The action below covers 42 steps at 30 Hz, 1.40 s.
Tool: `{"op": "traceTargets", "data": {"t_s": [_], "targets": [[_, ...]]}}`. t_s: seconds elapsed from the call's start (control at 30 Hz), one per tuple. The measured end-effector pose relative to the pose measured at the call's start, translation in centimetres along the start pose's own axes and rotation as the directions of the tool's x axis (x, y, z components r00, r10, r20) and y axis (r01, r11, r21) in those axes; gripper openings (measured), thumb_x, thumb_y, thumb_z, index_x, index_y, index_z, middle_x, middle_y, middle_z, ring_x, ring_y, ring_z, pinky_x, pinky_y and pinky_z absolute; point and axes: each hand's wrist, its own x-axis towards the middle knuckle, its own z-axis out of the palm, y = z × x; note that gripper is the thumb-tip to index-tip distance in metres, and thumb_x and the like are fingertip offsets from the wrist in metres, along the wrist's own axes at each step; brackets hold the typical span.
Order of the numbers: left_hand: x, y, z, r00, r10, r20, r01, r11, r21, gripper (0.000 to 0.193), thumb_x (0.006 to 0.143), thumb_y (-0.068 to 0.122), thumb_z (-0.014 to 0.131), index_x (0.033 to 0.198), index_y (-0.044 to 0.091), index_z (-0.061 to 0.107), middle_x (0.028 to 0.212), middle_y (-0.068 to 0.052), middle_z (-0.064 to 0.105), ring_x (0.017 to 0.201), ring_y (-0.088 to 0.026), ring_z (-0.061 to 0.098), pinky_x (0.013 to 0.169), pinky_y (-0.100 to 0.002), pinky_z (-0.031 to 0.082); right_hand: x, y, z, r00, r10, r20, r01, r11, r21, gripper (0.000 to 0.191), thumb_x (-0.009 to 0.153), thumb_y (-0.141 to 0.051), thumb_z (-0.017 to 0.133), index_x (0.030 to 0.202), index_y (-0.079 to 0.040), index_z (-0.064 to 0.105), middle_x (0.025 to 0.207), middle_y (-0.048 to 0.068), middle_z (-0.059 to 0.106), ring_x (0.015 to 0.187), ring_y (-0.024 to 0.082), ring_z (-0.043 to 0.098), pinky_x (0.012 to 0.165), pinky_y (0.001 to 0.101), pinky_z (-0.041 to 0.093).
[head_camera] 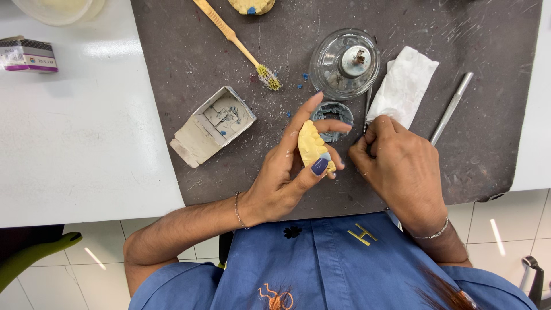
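Note:
My left hand grips a yellow plaster dental cast between thumb and fingers, held above the near edge of a dark grey mat. My right hand is closed around a thin metal instrument whose shaft points up toward a glass alcohol burner. The instrument's tip is hidden behind my fingers. A small round dish of blue-grey wax lies just behind the cast.
On the mat lie a wooden toothbrush, an open cardboard box, a folded white tissue, a metal handle tool and another yellow cast. A small box and a plastic tub sit on the white table.

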Motion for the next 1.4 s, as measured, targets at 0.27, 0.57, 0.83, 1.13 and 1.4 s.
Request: {"op": "traceTargets", "data": {"t_s": [0.27, 0.57, 0.83, 1.13, 1.4], "targets": [[-0.2, 0.2, 0.7, 0.998, 0.026, 0.065, -0.025, 0.999, -0.023, 0.082, 0.115, 0.037, 0.056, 0.173, 0.008, 0.005, 0.155, -0.019, 0.047, 0.119, -0.018, 0.067, 0.101, -0.033, 0.065, -0.5, 0.4, -0.8, 0.999, 0.001, 0.032, 0.003, 0.993, -0.116, 0.028, 0.093, -0.023, 0.074, 0.096, 0.001, 0.060, 0.080, 0.019, 0.069, 0.070, 0.039, 0.069, 0.061, 0.0497, 0.056], [-0.7, -0.2, 0.9, 0.994, 0.094, 0.053, -0.086, 0.988, -0.128, 0.077, 0.114, 0.038, 0.057, 0.168, 0.013, 0.008, 0.153, -0.019, 0.045, 0.122, -0.023, 0.069, 0.100, -0.035, 0.066, -5.1, 2.6, -5.6, 0.917, 0.008, -0.399, 0.064, 0.984, 0.167, 0.009, 0.111, 0.002, 0.065, 0.117, 0.007, 0.062, 0.097, 0.017, 0.071, 0.084, 0.020, 0.072, 0.074, 0.0306, 0.061], [-1.0, -0.8, 1.4, 0.992, 0.103, 0.069, -0.090, 0.981, -0.170, 0.057, 0.115, 0.036, 0.054, 0.160, 0.010, 0.029, 0.152, -0.020, 0.046, 0.124, -0.026, 0.068, 0.101, -0.037, 0.066, -2.4, 7.4, -2.0, 0.801, 0.132, -0.584, 0.250, 0.813, 0.526, 0.019, 0.124, 0.004, 0.050, 0.140, 0.010, 0.057, 0.105, 0.015, 0.064, 0.089, 0.014, 0.067, 0.082, 0.0227, 0.063], [-1.3, -0.5, 1.5, 0.990, 0.113, 0.084, -0.096, 0.978, -0.185, 0.054, 0.116, 0.034, 0.053, 0.159, 0.011, 0.030, 0.153, -0.020, 0.045, 0.125, -0.025, 0.067, 0.103, -0.036, 0.065, 3.0, 8.8, -2.8, 0.858, 0.045, -0.512, 0.366, 0.645, 0.670, 0.011, 0.125, -0.003, 0.060, 0.132, 0.005, 0.060, 0.105, 0.012, 0.065, 0.088, 0.015, 0.068, 0.082, 0.0246, 0.063], [-1.4, -0.6, 1.2, 0.987, 0.102, 0.124, -0.073, 0.974, -0.215, 0.046, 0.115, 0.032, 0.058, 0.152, 0.011, 0.042, 0.158, -0.020, 0.042, 0.125, -0.026, 0.068, 0.101, -0.037, 0.067, -3.3, 11.4, -4.4, 0.843, -0.044, -0.535, 0.399, 0.720, 0.568, 0.014, 0.124, -0.014, 0.058, 0.121, 0.000, 0.061, 0.108, 0.013, 0.060, 0.090, 0.015, 0.069, 0.082, 0.0244, 0.061]]}}
